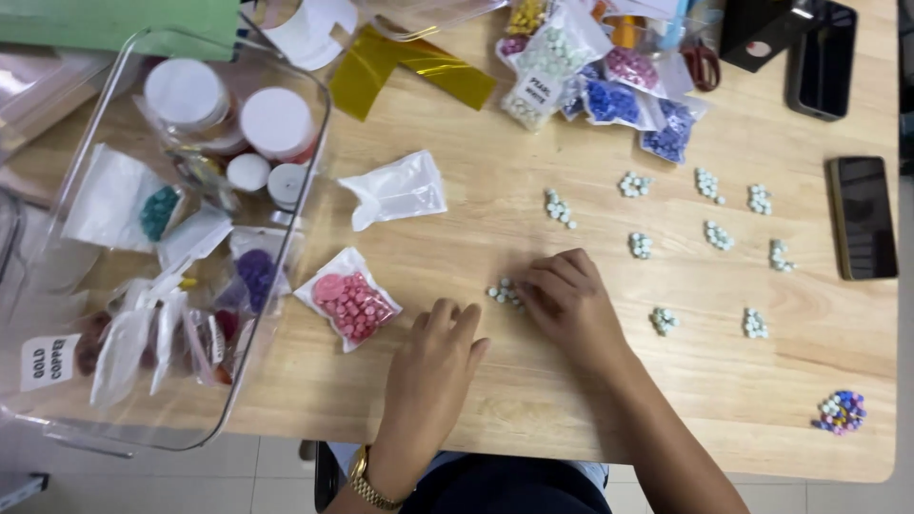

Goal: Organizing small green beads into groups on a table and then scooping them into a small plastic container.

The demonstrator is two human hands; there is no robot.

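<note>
Because the right hand (pixel 568 300) lies over a small pile (pixel 504 291) of pale beads on the worktop (pixel 476 381), its fingers (pixel 550 276) curled together and touching the pile's right edge, any sideways drag could, I judge, scatter the beads across the wood. They are small and round-looking, so they would likely roll. Whether a bead is pinched under the fingertips cannot be told; the knuckles hide it.

Just left of that pile the left hand (pixel 433 366) rests flat, fingers (pixel 455 319) straight and close together, holding nothing. It sits near a pink bag (pixel 348 300), which lies just outside the clear bin (pixel 190 419). A sweep of that hand could push the bag, or nudge the pile from the other side.

More pale piles (pixel 709 233) stand in rough rows to the right, apart from one another. A forearm swung across them would probably merge piles and spoil the sorting. The mixed pile (pixel 842 411) lies close to the worktop's near right edge and seems the likeliest to go over it onto the floor.

An empty-looking clear bag (pixel 400 188) lies above the hands, light enough to slide at a touch. A dark phone (pixel 862 217) lies beyond the last row, and beads rolling that way could slip under it.
</note>
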